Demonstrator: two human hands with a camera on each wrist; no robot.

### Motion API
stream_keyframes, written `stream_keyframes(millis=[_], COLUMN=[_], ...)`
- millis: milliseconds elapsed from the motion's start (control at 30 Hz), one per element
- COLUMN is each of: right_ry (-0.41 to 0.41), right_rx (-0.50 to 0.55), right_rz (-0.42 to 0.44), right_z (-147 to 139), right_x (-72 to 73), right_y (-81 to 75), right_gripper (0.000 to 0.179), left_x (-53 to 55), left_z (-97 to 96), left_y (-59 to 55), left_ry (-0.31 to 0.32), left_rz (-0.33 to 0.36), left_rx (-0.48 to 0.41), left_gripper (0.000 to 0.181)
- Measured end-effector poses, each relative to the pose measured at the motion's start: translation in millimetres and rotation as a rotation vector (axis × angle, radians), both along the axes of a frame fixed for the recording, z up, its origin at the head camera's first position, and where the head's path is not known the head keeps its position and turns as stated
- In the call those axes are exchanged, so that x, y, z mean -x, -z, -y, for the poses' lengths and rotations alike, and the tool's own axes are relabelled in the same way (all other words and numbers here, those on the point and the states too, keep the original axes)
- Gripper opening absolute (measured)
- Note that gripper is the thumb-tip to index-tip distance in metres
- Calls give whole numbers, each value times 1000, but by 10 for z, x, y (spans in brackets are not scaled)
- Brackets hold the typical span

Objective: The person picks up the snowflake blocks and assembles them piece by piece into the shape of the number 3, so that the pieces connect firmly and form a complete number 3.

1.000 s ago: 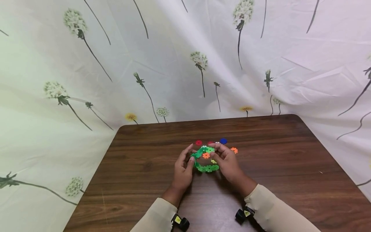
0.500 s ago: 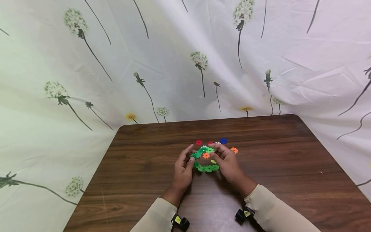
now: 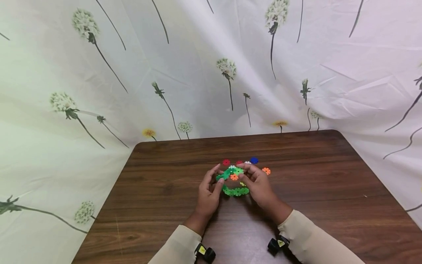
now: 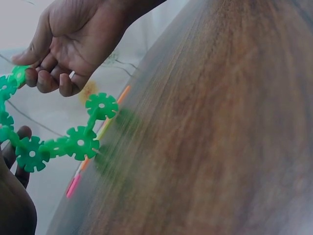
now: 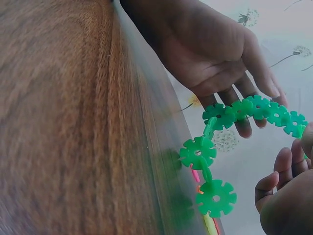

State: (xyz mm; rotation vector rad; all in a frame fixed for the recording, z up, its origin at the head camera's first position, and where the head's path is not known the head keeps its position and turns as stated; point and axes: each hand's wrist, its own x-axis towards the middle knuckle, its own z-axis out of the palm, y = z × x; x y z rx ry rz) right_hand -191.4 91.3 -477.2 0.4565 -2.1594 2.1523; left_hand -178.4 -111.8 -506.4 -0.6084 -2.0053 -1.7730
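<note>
A curved chain of green snowflake discs (image 3: 235, 191), slotted into one another, is held above the table between both hands. My left hand (image 3: 208, 194) grips the chain's left bend, the thumb on the near side; in the right wrist view this hand (image 5: 210, 58) has fingers behind the discs (image 5: 197, 152). My right hand (image 3: 262, 189) pinches the light green disc (image 3: 238, 171) at the upper end between thumb and fingers, as the left wrist view shows too. The chain's other end (image 4: 101, 105) hangs free, nearer the body.
Loose discs lie on the brown table (image 3: 158, 205): a blue one (image 3: 254, 160), a red one (image 3: 226, 162) and an orange one (image 3: 266, 171) behind the hands, another orange one (image 3: 234, 177) and a yellow one (image 3: 242, 184) seen within the chain's curve. A flowered curtain (image 3: 197, 73) hangs behind the table.
My left thumb has shifted slightly right over the chain, and the left bend has moved a little with it. The right hand and the loose discs stay where they were.
</note>
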Motion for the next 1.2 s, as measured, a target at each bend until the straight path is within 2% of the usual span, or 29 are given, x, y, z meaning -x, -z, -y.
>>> stream_keyframes(millis=[167,300,467,567,733,933,1067,1200], right_ry=[1,-5,-23,17,111,144,147,141], right_rx=[-23,-42,-14,-6,-43,-177,-293,-425], right_rz=[3,-3,-46,-76,-89,-78,-83,-105], right_z=[-4,-6,-74,-120,-187,-254,-276,-294], right_x=[-2,-1,51,101,188,284,331,340], right_y=[-34,-25,45,85,164,284,349,376], right_gripper=[33,36,35,32,25,17,14,12], left_x=[26,55,96,96,95,103,116,124], left_z=[-50,-85,-107,-102,-75,-61,-66,-68], left_y=[-34,-41,-25,-18,-16,-23,-23,-17], left_ry=[-26,-34,-49,-69,-65,-75,-96,-103], left_rz=[11,-12,-58,-74,-97,-173,-252,-294], left_rx=[36,62,91,91,85,76,94,108], left_gripper=[55,57,55,57,52,44,44,45])
